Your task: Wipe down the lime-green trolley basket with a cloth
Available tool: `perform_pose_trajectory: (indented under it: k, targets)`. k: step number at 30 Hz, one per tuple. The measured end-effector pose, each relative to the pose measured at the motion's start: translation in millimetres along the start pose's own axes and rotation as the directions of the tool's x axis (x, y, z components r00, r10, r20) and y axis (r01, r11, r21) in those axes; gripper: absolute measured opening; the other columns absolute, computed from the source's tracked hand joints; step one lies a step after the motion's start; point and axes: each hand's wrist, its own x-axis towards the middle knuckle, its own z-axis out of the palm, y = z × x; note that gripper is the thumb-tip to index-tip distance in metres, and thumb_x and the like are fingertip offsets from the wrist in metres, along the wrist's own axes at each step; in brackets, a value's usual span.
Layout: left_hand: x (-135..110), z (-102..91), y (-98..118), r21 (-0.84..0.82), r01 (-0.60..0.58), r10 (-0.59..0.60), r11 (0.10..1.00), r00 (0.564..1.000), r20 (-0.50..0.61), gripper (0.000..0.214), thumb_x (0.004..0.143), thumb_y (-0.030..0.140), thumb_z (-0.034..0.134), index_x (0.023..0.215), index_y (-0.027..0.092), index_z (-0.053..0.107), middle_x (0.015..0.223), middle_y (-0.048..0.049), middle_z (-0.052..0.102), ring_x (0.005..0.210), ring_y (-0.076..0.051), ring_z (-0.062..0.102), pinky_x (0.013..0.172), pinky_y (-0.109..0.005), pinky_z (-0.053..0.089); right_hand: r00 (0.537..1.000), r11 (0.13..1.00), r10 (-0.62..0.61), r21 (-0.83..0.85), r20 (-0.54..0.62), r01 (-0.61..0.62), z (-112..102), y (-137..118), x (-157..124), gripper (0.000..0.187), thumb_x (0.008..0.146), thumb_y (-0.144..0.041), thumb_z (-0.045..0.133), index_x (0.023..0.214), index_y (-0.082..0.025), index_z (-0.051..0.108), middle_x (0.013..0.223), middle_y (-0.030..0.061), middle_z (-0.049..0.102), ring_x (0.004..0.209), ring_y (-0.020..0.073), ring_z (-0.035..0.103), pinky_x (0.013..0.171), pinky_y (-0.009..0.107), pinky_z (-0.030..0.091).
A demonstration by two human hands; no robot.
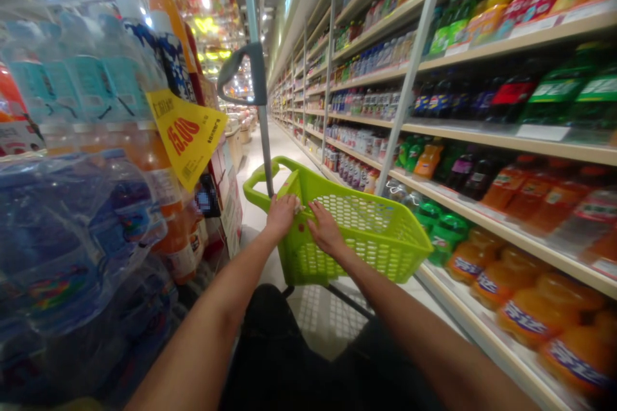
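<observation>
A bright green plastic shopping basket cart (359,241) with mesh walls stands in the aisle before me. Its tall grey handle (258,74) rises from the near left end, ending in a loop grip. At the near rim, beside the foot of the handle, my left hand (281,215) is closed, with a small whitish bit at its fingertips that I cannot make out. Just to the right, my right hand (326,230) touches the same rim and wall, its fingers apart and nothing visible in them. A small reddish spot (301,227) marks the green wall between both hands.
Shelves (482,135) of drink bottles line the right side, with orange soda packs (525,314) low down. Wrapped water bottles (53,237) are stacked close on the left, under a yellow price sign (186,135). The pale floor (289,138) runs on ahead.
</observation>
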Motion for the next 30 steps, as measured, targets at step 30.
perform_pose_trajectory:
  k: [30]
  targets:
    - [-22.6,-7.6,-24.3,0.091,-0.146,0.141,0.985,0.988,0.061,0.050,0.083,0.006,0.026,0.129,0.013,0.043,0.139,-0.0130,0.041,0.135,-0.023,0.025,0.107,-0.058,0.013,0.986,0.966,0.134,-0.238,0.104,-0.106,8.5,-23.1,32.3,0.037,0.082,-0.024,0.043,0.118,-0.019,0.052,0.122,0.0111,0.054,0.106,0.0263,0.049,0.091,0.042,0.031]
